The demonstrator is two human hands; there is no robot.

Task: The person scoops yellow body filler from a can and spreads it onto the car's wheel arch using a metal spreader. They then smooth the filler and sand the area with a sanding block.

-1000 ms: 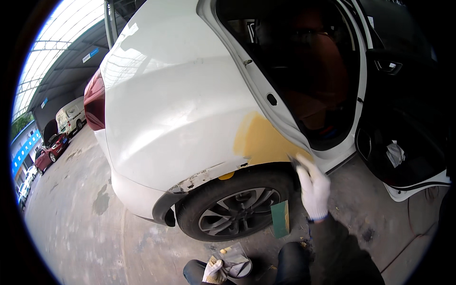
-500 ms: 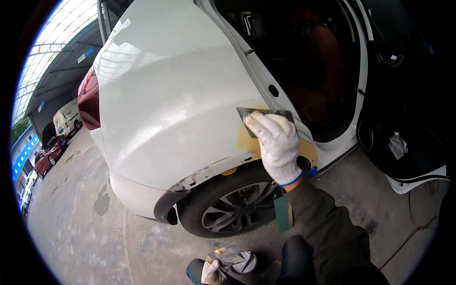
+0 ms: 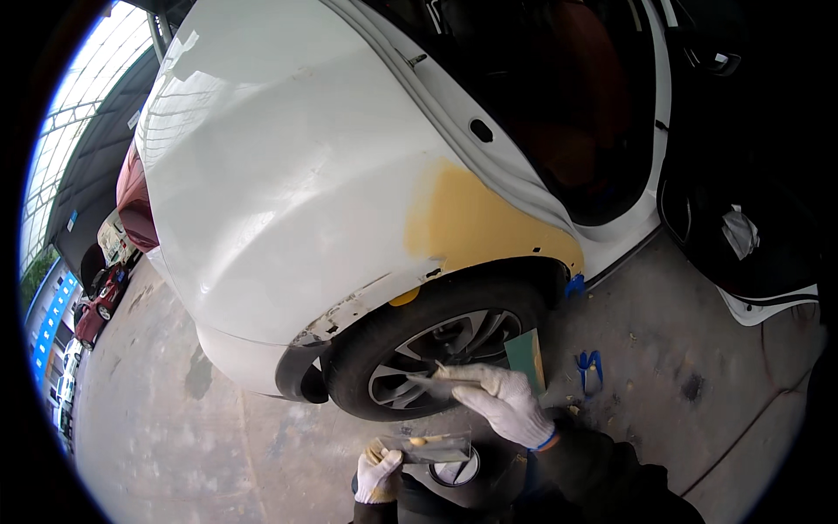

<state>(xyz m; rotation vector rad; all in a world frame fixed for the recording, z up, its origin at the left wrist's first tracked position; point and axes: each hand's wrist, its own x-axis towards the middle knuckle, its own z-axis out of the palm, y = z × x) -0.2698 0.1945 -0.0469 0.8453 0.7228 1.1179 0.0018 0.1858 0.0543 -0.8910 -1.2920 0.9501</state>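
My left hand, in a white glove, grips a flat putty mixing plate by its left end; a small lump of tan putty sits on it. Above the plate, my gloved right hand holds a thin grey putty spreader, slightly blurred and in front of the wheel. On the white car's rear quarter panel, a smooth tan putty patch spans the area between the door opening and the wheel arch. An open tin stands just below the plate, partly hidden by it.
The rear tyre stands close ahead. A green rectangular sheet leans beside it, and a blue clamp lies on the concrete floor. The open rear door spreads to the right, with a hose below. Other cars stand far left.
My right hand has come down off the panel with the spreader, uncovering the putty patch. My left hand and the plate have risen, and the view has shifted slightly.
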